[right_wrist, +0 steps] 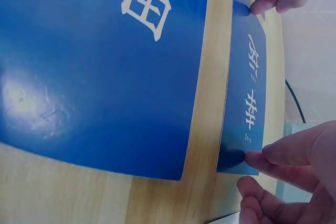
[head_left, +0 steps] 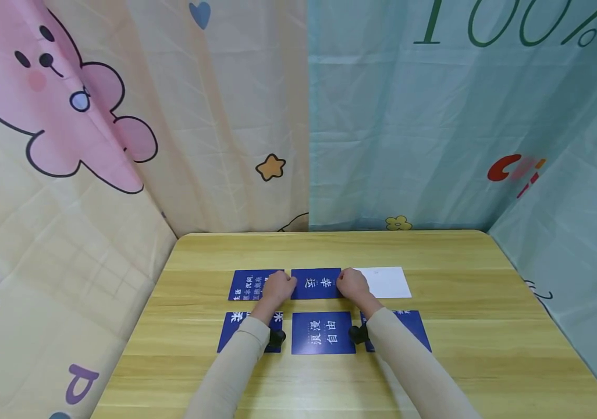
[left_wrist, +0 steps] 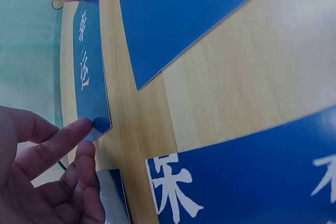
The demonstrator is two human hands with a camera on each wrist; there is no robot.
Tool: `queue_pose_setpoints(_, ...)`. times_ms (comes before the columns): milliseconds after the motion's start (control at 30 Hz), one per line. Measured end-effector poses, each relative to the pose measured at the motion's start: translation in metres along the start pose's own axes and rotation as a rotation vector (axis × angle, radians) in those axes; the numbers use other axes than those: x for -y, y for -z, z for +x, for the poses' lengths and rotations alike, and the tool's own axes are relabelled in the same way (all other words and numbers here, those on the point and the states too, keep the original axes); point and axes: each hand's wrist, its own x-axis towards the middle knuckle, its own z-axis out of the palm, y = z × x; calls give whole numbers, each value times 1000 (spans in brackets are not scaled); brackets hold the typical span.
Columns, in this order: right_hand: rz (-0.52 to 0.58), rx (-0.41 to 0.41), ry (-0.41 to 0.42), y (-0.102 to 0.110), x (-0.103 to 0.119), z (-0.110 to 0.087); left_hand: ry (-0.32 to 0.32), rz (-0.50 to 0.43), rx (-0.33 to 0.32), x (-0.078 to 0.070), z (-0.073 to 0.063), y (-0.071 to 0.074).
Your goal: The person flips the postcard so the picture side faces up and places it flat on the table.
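Note:
A blue card with white characters lies in the middle of the far row on the table. My left hand is at its left edge, and one fingertip touches the card near a corner in the left wrist view. At the opposite edge is my right hand; in the right wrist view its fingertip rests on the card's surface, thumb close beside it. Left of this card lies another blue card with lines of text, partly behind the left hand. A white card lies to the right.
In the near row lie a blue card in the middle, a left blue card and a right blue card, the outer two partly covered by the forearms. Printed curtains hang behind the wooden table.

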Motion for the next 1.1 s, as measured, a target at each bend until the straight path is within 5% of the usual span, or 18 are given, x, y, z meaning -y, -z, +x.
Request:
queue_pose_setpoints(667,67,-34,8,0,-2,-4,-23,-11,0,-3,-2,0)
queue_pose_setpoints(1100,216,-61,-70,13,-24,-2,-140,-318,99,-21,2,-20)
